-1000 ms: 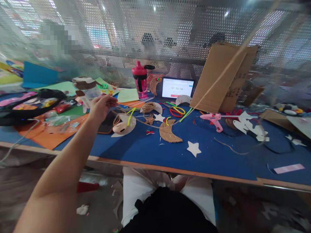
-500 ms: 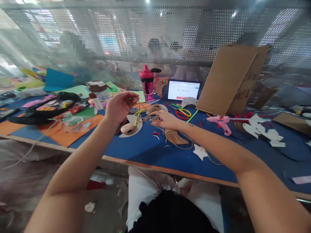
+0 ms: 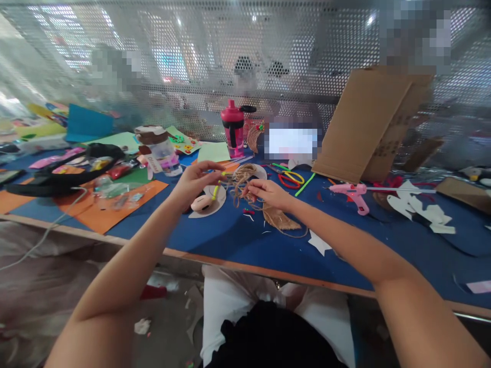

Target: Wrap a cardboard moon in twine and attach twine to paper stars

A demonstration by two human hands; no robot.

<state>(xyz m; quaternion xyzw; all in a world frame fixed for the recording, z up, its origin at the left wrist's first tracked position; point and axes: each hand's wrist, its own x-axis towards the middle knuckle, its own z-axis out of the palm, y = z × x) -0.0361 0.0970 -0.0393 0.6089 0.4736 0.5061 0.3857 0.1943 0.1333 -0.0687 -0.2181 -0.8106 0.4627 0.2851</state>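
Note:
A loose tangle of jute twine (image 3: pixel 242 176) lies between my hands on the blue table. My left hand (image 3: pixel 197 183) is at its left side, thumb and fingertips pinched near strands of it. My right hand (image 3: pixel 266 193) pinches the twine at the right of the tangle. Just below the right hand is a crescent wrapped in twine (image 3: pixel 282 220), with a loose strand curving beside it. A pale pink oval case (image 3: pixel 202 203) and a yellow stick-like piece (image 3: pixel 215 192) sit on a white card crescent (image 3: pixel 219 203) under my left hand.
Behind the twine stand a pink bottle (image 3: pixel 233 130) and a lit screen (image 3: pixel 292 142). Scissors (image 3: pixel 289 179), a pink glue gun (image 3: pixel 353 193), a white star (image 3: pixel 319 244) and propped cardboard (image 3: pixel 356 122) are to the right. Orange paper (image 3: pixel 111 214) and a black headset-like strap (image 3: pixel 46 185) lie left.
My left hand has lowered toward the tangle, and the strands it held up have come down. My right hand has shifted slightly, its fingers now drawn together on the twine.

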